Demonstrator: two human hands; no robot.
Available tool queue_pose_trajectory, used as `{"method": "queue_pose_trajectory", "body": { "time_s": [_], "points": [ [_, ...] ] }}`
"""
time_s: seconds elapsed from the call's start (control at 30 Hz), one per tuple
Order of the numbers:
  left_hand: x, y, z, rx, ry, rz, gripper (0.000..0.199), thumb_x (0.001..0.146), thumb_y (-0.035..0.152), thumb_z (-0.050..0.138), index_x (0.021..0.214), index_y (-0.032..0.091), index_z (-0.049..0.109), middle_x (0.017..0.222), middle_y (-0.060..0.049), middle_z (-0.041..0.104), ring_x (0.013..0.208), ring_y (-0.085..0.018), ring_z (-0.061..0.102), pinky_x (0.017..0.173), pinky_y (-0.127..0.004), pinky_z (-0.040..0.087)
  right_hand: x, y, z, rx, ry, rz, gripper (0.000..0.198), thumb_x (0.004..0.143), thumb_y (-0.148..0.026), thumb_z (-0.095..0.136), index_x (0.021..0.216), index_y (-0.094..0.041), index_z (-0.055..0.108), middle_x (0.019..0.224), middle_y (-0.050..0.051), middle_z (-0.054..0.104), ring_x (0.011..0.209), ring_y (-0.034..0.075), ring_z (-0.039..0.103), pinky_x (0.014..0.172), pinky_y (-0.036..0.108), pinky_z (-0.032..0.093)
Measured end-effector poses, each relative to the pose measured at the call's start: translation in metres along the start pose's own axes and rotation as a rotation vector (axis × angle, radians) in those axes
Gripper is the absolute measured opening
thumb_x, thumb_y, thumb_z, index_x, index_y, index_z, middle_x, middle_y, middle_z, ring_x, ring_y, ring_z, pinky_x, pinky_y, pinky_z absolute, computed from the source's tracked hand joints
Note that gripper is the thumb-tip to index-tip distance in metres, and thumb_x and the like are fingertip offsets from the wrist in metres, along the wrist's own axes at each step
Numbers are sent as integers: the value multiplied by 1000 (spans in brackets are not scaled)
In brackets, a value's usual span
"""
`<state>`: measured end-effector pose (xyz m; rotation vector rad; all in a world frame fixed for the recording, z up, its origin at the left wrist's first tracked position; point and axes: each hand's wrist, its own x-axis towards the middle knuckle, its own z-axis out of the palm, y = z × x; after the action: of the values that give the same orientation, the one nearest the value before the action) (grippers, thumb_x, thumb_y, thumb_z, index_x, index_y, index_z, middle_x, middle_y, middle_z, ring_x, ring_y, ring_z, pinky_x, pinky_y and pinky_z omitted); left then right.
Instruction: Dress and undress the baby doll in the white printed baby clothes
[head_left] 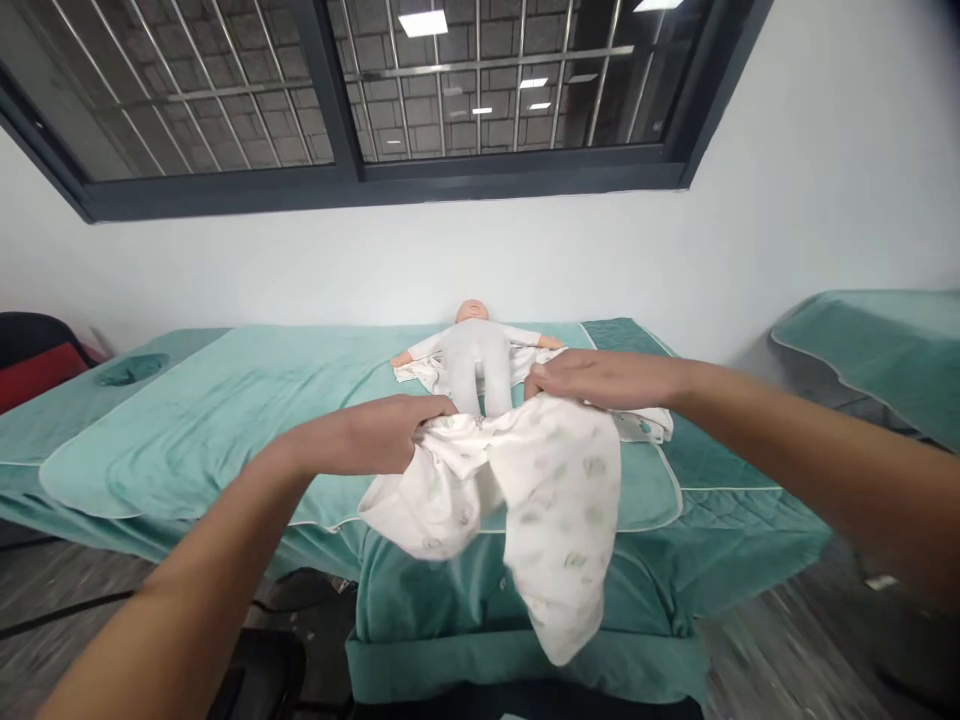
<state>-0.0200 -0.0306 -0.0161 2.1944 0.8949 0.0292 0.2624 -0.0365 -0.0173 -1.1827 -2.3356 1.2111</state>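
A green-covered bed (187,410) is seen from the head below a barred window (495,90) at twelve o'clock. A white printed garment (566,490) is held up at six o'clock, its upper edge pinched at its ten by the closed left hand (397,432) and at its one by the right hand (581,377), curled shut, fingers partly hidden. At twelve beyond it, a doll (480,345) is laid.

The single head-worn view looks forward and down from close behind the left hand (382,432) and right hand (589,377), across the bed (315,370) toward the window (517,172).
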Motion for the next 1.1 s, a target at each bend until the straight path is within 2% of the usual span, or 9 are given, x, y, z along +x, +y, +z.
{"method": "queue_pose_trajectory", "body": {
  "time_s": [0.13,0.23,0.33,0.47,0.57,0.73,0.87,0.97,1.1],
  "points": [
    [-15,30,-16,285,-26,-21,34,72,25,63,106,27,65,91,1,67,75,-16,59,63,-22,39,1,-35,-4,-253,-46,9,55,85,-69,55,62,-19,54,65,0,49,61,14,42,58,29,34],
    [-20,48,-19,394,75,-79,20,78,34,60,95,24,66,76,0,61,61,-14,51,56,-24,33,0,-56,-3,-357,-42,48,51,84,-64,59,61,-19,52,60,-2,44,55,12,37,55,29,30],
    [-20,62,-20,418,158,-61,15,83,35,54,81,21,60,71,1,55,59,-13,45,54,-25,30,-4,-74,-6,-435,28,14,36,85,-52,62,71,-20,57,67,-1,51,60,12,42,57,27,30],
    [-18,69,-19,309,237,18,16,81,36,57,82,21,58,78,2,57,66,-13,49,58,-23,34,-10,-88,-10,-457,112,-67,25,82,-42,67,76,-20,57,69,-3,51,63,11,43,58,26,30],
    [-19,66,-21,245,295,19,23,80,43,59,81,21,61,78,2,59,70,-13,52,61,-22,38,-17,-88,-14,-389,103,-83,31,81,-48,67,71,-20,58,69,-3,52,66,12,46,61,27,33],
    [-30,49,-26,239,334,-42,32,78,53,64,80,21,67,80,1,64,74,-16,57,62,-23,39,-30,-72,-22,-278,139,-136,35,78,-54,69,67,-20,66,87,3,63,84,19,57,72,32,42],
    [-40,37,-28,272,318,-71,38,83,57,58,75,20,65,74,0,61,67,-15,54,58,-23,37,-36,-49,-26,-240,206,-49,37,74,-55,74,62,-21,66,68,0,57,66,15,52,62,29,39],
    [-38,32,-22,235,483,-62,43,88,58,52,71,19,59,70,0,58,64,-14,51,55,-23,34,-34,-40,-22,-210,267,-2,43,76,-60,71,62,-21,62,59,-2,50,58,12,45,55,27,33],
    [-22,33,3,55,786,10,39,89,55,55,75,18,55,70,1,56,66,-14,51,58,-23,37,-22,-44,7,30,457,-69,46,82,-65,61,72,-21,62,69,0,57,66,15,53,60,28,38]
  ]
}}
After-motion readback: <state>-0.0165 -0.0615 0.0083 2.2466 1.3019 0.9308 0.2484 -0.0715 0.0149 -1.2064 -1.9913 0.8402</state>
